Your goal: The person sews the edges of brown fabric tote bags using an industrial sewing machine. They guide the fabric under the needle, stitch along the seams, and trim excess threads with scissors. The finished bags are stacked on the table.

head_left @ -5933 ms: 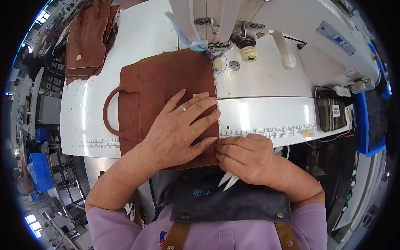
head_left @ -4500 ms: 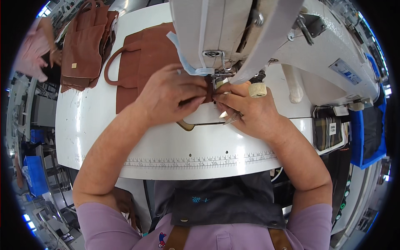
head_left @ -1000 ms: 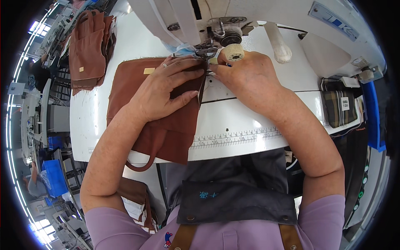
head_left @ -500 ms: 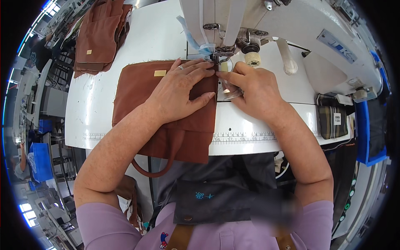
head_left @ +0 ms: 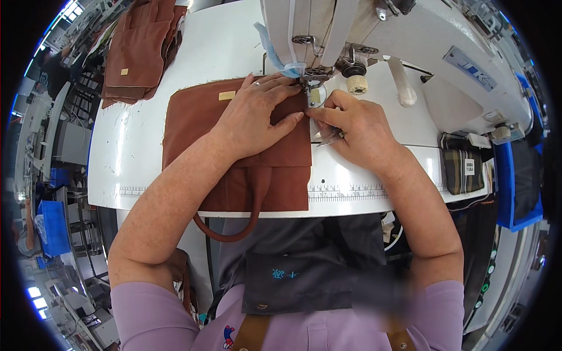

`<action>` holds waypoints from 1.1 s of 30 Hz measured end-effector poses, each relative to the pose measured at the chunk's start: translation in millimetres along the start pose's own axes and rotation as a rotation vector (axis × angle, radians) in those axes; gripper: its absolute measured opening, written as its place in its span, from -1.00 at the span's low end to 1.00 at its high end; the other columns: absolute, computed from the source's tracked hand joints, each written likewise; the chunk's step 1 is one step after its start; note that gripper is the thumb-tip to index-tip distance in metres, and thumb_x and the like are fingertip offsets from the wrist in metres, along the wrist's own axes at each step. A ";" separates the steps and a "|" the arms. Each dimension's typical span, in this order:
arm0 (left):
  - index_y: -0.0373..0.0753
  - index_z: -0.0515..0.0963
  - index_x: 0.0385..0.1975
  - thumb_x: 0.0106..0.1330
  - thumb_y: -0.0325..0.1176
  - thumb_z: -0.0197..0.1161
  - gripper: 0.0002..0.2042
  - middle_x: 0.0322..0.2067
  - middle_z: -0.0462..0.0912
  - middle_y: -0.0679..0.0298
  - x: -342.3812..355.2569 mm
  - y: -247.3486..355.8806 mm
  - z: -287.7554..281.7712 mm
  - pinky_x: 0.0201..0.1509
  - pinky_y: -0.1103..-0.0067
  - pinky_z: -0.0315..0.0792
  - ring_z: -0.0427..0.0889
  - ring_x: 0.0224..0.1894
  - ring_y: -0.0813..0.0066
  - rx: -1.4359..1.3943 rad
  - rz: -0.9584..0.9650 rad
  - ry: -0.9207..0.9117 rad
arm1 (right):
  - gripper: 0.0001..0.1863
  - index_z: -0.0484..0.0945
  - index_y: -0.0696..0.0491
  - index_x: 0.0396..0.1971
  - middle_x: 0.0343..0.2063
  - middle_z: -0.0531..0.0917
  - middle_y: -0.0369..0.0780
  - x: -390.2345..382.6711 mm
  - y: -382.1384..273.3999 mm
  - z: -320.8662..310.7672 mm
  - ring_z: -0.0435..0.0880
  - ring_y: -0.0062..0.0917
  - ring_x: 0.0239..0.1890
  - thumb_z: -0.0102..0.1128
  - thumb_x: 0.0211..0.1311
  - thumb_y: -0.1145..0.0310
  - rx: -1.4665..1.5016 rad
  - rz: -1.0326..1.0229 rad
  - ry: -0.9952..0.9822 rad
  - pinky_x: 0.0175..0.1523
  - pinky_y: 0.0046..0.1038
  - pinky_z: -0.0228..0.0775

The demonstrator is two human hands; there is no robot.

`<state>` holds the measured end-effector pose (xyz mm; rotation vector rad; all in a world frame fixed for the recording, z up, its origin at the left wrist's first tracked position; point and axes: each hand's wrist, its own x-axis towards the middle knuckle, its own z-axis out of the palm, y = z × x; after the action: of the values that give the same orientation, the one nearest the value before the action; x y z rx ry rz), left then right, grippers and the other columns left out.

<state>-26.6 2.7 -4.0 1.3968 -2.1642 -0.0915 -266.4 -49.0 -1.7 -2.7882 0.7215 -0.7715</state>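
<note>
A brown leather-look bag panel (head_left: 281,190) with a looped handle (head_left: 260,193) lies under the sewing machine's presser foot (head_left: 305,82) by its right edge. A small gold label (head_left: 227,95) sits near its far edge. My left hand (head_left: 249,120) rests flat on the panel, fingers stretched toward the foot, thumb near the right edge. My right hand (head_left: 354,126) is closed, its thumb and forefinger pinching at the panel's right edge just in front of the foot. A shiny, see-through-looking object (head_left: 329,137) shows under the right palm; its kind is unclear.
The white machine head (head_left: 421,52) stands over the far right of the table. Brown bag pieces (head_left: 137,47) are stacked at the far left. A dark plaid pouch (head_left: 462,169) lies at the right, beside a blue bin (head_left: 509,187). A ruler strip (head_left: 351,193) runs along the near edge.
The bag panel has slid away from me and turned slightly, so its right edge runs straighter toward the foot. Both hands stay at that edge. The view has shifted a little.
</note>
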 end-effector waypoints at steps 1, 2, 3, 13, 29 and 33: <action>-0.30 0.62 0.11 0.32 -0.24 0.38 -0.59 0.15 0.65 0.10 -0.8 -0.4 -2.2 0.52 0.09 0.22 0.54 0.30 0.09 0.046 0.027 -0.003 | -0.68 0.78 -0.07 -0.16 -0.33 0.64 -0.27 0.2 -0.3 -0.7 0.71 -0.32 -0.36 0.38 0.00 0.46 0.025 -0.021 0.002 -0.26 -0.25 0.54; -0.30 0.63 0.11 0.32 -0.25 0.38 -0.60 0.15 0.65 0.10 -1.3 0.5 -5.0 0.52 0.08 0.22 0.55 0.29 0.11 0.090 0.056 -0.006 | -0.71 0.78 -0.06 -0.20 -0.33 0.64 -0.28 0.4 -0.3 -2.1 0.71 -0.33 -0.36 0.39 -0.01 0.46 0.049 -0.041 0.003 -0.27 -0.25 0.54; -0.29 0.63 0.11 0.32 -0.27 0.38 -0.61 0.15 0.65 0.11 -1.8 2.5 -8.5 0.53 0.07 0.22 0.55 0.29 0.12 0.133 0.085 -0.009 | -0.74 0.78 -0.04 -0.24 -0.33 0.64 -0.29 0.5 -0.2 -3.4 0.70 -0.33 -0.37 0.39 -0.01 0.46 0.072 -0.060 0.005 -0.27 -0.25 0.53; -0.26 0.67 0.10 0.31 -0.37 0.38 -0.64 0.24 0.61 0.14 -33.4 34.1 -23.4 0.52 0.10 0.29 0.52 0.37 0.17 -0.139 -0.014 -0.185 | -0.84 0.74 0.03 -0.33 -0.36 0.64 -0.30 -0.2 -0.8 -6.3 0.69 -0.31 -0.40 0.39 0.02 0.46 0.187 -0.092 -0.002 -0.30 -0.26 0.53; -0.29 0.72 0.00 0.28 -0.39 0.38 -0.70 0.09 0.70 0.06 6.5 -6.2 -11.2 0.25 0.34 0.56 0.69 0.13 0.13 -0.127 0.042 -0.071 | -0.52 0.68 -0.10 0.10 -0.21 0.57 -0.27 3.7 2.5 0.0 0.71 -0.33 -0.37 0.33 0.10 0.44 -0.156 0.038 -0.068 -0.30 -0.25 0.53; -0.29 0.72 -0.01 0.29 -0.37 0.39 -0.70 -0.08 0.76 0.03 13.7 -11.3 -9.7 0.08 0.37 0.63 0.75 -0.01 0.10 -0.144 0.009 -0.058 | -0.51 0.71 -0.15 0.09 -0.33 0.62 -0.17 6.1 -0.7 -0.5 0.71 -0.25 -0.37 0.40 0.07 0.33 -0.170 0.083 -0.074 -0.27 -0.21 0.58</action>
<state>-16.8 -11.9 5.9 1.3174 -2.1638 -0.2823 -261.8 -51.4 1.6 -2.8962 0.9222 -0.6156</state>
